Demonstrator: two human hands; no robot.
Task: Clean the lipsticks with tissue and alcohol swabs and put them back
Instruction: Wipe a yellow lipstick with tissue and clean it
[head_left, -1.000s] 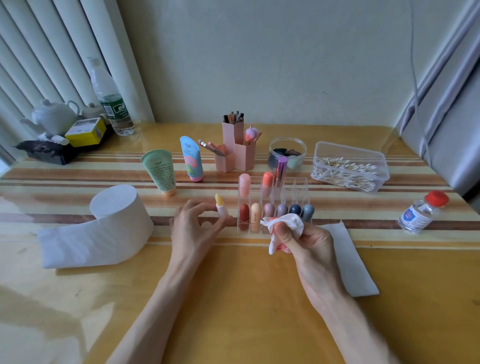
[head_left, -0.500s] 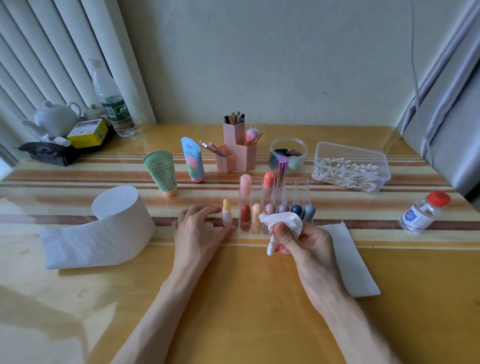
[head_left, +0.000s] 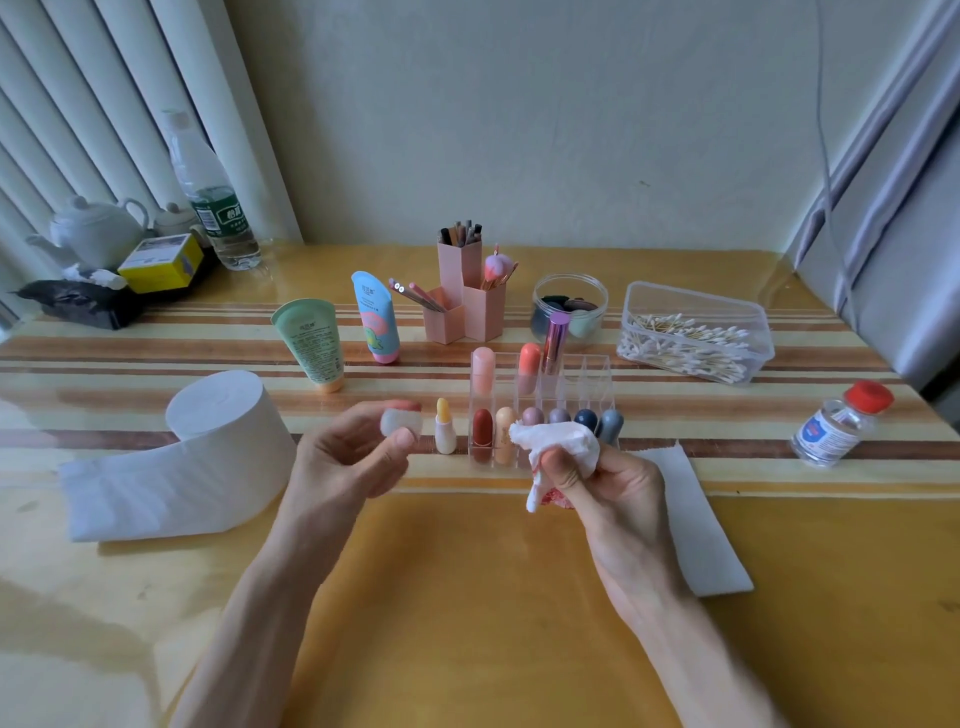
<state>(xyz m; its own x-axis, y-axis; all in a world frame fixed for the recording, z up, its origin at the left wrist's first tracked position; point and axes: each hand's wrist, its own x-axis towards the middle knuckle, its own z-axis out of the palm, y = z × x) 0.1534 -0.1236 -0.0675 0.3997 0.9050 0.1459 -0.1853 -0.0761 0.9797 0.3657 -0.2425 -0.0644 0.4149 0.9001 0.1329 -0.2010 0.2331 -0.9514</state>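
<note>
My left hand (head_left: 353, 460) pinches a small whitish cap (head_left: 400, 423) between thumb and fingertips, just above the table (head_left: 467, 597). My right hand (head_left: 615, 486) is curled tight round a crumpled tissue (head_left: 553, 441), stained reddish at its lower end. Between my hands the open lipstick (head_left: 445, 431), a yellow tip on a white base, stands upright on the table just left of the clear organizer (head_left: 592, 374).

The organizer holds nine lipsticks. Six fill its front row: dark red (head_left: 482, 431), peach (head_left: 505, 434), mauve (head_left: 532, 415), grey-purple (head_left: 559, 415), navy (head_left: 586, 418) and grey-blue (head_left: 610, 425), several of them partly behind my tissue. Three stand in the back row: a pink one (head_left: 483, 369), a coral one (head_left: 529, 369) and a metallic purple tube (head_left: 556, 338).

Behind it, three pink hexagonal holders (head_left: 485, 319) carry pencils and brushes. One round clear jar (head_left: 570, 291) holds dark and pale green pieces; I cannot tell what they are. One clear box (head_left: 696, 306) is heaped with cotton swabs, too many to count. One alcohol bottle (head_left: 839, 428) with a red cap sits well to my right.

Two squeeze tubes stand cap-down, one green (head_left: 311, 343) and one blue (head_left: 375, 322). One tissue roll (head_left: 218, 447) lies to my left, and one flat tissue sheet (head_left: 691, 519) lies beside my right wrist.
</note>
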